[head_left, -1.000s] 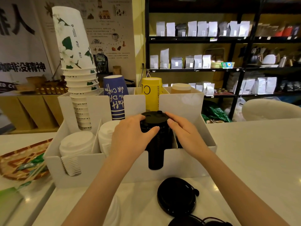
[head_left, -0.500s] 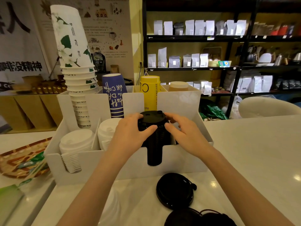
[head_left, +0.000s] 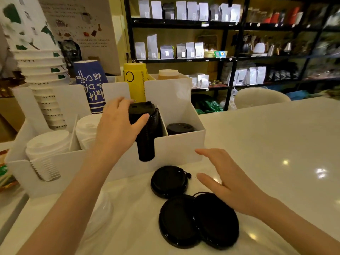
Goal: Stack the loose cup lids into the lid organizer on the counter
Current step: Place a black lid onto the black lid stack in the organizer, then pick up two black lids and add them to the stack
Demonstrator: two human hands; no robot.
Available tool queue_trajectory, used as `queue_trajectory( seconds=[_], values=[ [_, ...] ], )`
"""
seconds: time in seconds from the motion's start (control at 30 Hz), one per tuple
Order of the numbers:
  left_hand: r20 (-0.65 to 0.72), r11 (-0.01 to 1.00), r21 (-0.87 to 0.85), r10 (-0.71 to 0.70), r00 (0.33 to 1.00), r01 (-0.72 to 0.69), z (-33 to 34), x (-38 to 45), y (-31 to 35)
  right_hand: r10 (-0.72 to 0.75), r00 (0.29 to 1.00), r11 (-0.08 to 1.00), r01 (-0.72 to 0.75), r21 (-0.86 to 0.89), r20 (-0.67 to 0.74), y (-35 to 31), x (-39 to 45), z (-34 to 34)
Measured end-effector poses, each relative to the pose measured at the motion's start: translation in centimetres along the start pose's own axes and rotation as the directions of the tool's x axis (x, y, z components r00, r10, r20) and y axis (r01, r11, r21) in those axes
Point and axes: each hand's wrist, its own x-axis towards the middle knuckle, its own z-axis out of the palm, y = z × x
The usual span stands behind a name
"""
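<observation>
A white lid organizer (head_left: pixel 176 150) stands on the counter. A tall stack of black lids (head_left: pixel 147 137) fills its third front slot, and my left hand (head_left: pixel 117 124) grips the top of that stack. A short stack of black lids (head_left: pixel 180 128) lies in the rightmost slot. Three loose black lids lie on the counter in front: one small lid (head_left: pixel 168 181) and two larger overlapping lids (head_left: pixel 177 220) (head_left: pixel 217 220). My right hand (head_left: pixel 226 179) hovers open just above and to the right of them, holding nothing.
White lid stacks (head_left: pixel 47 146) (head_left: pixel 88 129) fill the left slots. Paper cup stacks (head_left: pixel 44 85), a blue cup (head_left: pixel 92 85) and a yellow cup (head_left: pixel 135 81) rise behind. A clear lid (head_left: pixel 100 216) lies near my left forearm. Shelving with bags stands beyond the counter.
My right hand has left the black lid stack and dropped toward the loose lids on the counter. My left hand stays on the stack. The camera has tilted down.
</observation>
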Motion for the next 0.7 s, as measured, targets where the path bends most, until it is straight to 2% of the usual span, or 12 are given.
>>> queue_trajectory(
  seconds=[0.07, 0.13, 0.23, 0.3, 0.37, 0.47, 0.57, 0.7],
  values=[
    [-0.063, 0.995, -0.014, 0.102, 0.993, -0.103, 0.0, -1.0, 1.1, 0.044, 0.998, 0.999, -0.043, -0.021, 0.037, 0.7, -2.0, -0.4],
    [-0.048, 0.971, -0.063, 0.227, 0.973, -0.229, 0.3, -2.4, 2.4, 0.086, 0.995, 0.996, -0.085, -0.026, 0.057, 1.1, -3.7, -0.6],
    [0.135, 0.92, -0.237, 0.35, 0.927, -0.312, 1.4, -4.8, 4.5, 0.151, 0.985, 0.988, -0.151, -0.013, 0.081, 1.4, -5.8, -0.9],
    [0.355, 0.892, -0.345, 0.412, 0.839, -0.292, 2.2, -6.2, 5.4, 0.165, 0.982, 0.986, -0.164, -0.019, 0.093, 1.4, -6.8, -1.1],
    [0.559, 0.884, -0.39, 0.449, 0.697, -0.257, 2.7, -7.2, 5.9, 0.162, 0.981, 0.987, -0.161, -0.022, 0.103, 1.4, -7.7, -1.1],
    [0.727, 0.897, -0.371, 0.441, 0.526, -0.238, 2.8, -8.2, 6.2, 0.184, 0.973, 0.982, -0.187, 0.005, 0.141, 1.3, -8.8, -1.1],
    [0.805, 0.909, -0.282, 0.399, 0.44, -0.308, 2.9, -9.0, 6.4, 0.217, 0.954, 0.971, -0.232, 0.051, 0.207, 0.9, -9.4, -1.2],
    [0.829, 0.897, -0.256, 0.395, 0.396, -0.36, 3.0, -9.7, 6.8, 0.238, 0.946, 0.965, -0.256, 0.058, 0.221, 0.6, -9.7, -1.2]
  ],
)
